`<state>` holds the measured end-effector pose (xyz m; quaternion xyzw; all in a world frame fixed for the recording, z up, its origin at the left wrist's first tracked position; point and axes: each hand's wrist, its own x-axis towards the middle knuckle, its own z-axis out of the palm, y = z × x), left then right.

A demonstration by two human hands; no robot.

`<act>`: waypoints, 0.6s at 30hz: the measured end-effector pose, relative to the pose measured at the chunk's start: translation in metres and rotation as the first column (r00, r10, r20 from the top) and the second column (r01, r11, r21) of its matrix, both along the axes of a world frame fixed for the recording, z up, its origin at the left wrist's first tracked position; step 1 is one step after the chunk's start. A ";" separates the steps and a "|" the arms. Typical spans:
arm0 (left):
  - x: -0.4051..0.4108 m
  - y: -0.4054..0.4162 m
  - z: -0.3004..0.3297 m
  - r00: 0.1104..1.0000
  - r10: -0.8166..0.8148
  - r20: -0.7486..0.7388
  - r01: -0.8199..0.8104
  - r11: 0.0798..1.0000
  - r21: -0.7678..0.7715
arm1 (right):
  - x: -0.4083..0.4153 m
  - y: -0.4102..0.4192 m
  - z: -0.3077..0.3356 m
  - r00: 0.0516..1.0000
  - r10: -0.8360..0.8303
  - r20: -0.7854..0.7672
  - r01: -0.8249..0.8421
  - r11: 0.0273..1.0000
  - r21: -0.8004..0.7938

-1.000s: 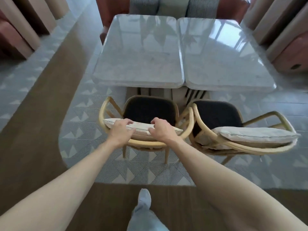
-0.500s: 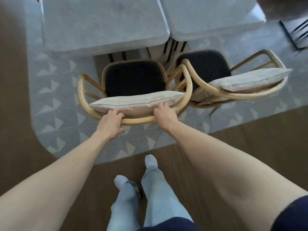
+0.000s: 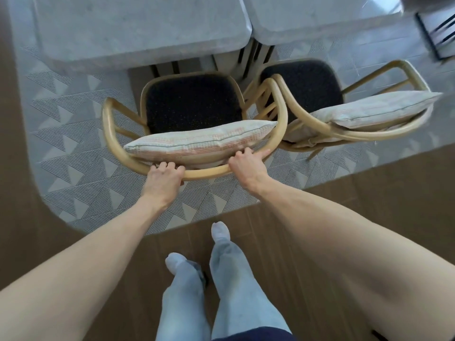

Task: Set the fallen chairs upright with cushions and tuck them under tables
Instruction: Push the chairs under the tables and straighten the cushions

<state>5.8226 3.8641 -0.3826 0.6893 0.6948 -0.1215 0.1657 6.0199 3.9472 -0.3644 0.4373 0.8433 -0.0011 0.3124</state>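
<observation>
**Chair pushed in closer, both hands down on the back rail**

Since the earlier frames the near chair [image 3: 194,124] has slid further toward the table [image 3: 138,33], and the hands have dropped from the cushion top to the rail. The feet have stepped up behind it.

Left hand [image 3: 165,178] is curled over the curved back rail [image 3: 206,174], fingers wrapped round it. Right hand [image 3: 246,166] sits further right on the same rail, palm pressed on, index finger laid out along the curve; whether the rest wrap under, can't tell. Two hands spaced apart on the rail likely keep the push straight so the seat goes squarely under.

The cushion [image 3: 197,141] stands on edge against the backrest, just beyond the hands: soft, woven, pale with faint red stripes, piped seam. Seat pad is dark, speckled and rounded. Frame is bent tan wood or rattan, smooth, looping into armrests.

Seat's far edge is near the table edge, not yet under. Tabletops are pale grey stone-look with rounded corners, two butted together.

The second chair [image 3: 320,94] stands to the right, angled, its arm touching or overlapping the near chair's right arm, with its own cushion [image 3: 374,112] along the back. Rug [image 3: 81,153] has a grey triangle pattern; wood floor on the near side.
</observation>
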 end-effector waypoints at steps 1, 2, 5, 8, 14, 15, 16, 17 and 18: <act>0.001 0.001 0.000 1.000 -0.008 -0.006 0.008 1.000 0.002 | 0.001 0.003 0.000 1.000 0.007 0.004 -0.007 1.000 0.001; 0.000 0.000 -0.001 1.000 -0.017 -0.017 0.017 1.000 0.003 | 0.001 0.003 0.000 1.000 0.013 0.006 -0.013 1.000 0.000; -0.004 -0.004 -0.002 0.997 -0.051 -0.050 0.052 0.998 0.019 | -0.001 0.001 -0.002 1.000 0.009 -0.006 -0.009 1.000 0.012; -0.004 -0.004 0.000 0.997 -0.061 -0.051 0.062 0.998 0.021 | 0.001 -0.001 -0.001 1.000 -0.001 -0.019 0.001 1.000 0.022; -0.011 -0.013 -0.003 0.998 -0.038 -0.052 0.039 0.999 0.024 | -0.003 -0.018 -0.007 0.998 -0.008 -0.063 0.012 0.998 0.057; -0.008 -0.013 -0.002 0.999 -0.018 -0.048 0.019 1.000 0.020 | -0.002 -0.020 -0.007 0.998 -0.003 -0.069 0.008 0.998 0.068; -0.006 -0.013 -0.002 0.999 0.001 -0.046 -0.001 1.000 0.011 | -0.001 -0.020 -0.007 0.997 0.006 -0.076 0.000 0.997 0.078; -0.003 -0.011 -0.002 0.999 0.009 -0.047 -0.009 1.000 0.000 | 0.002 -0.019 -0.008 0.997 0.018 -0.077 -0.012 0.996 0.085; 0.000 -0.011 -0.002 0.999 0.008 -0.050 -0.009 1.000 -0.012 | 0.005 -0.018 -0.009 0.997 0.032 -0.074 -0.025 0.996 0.088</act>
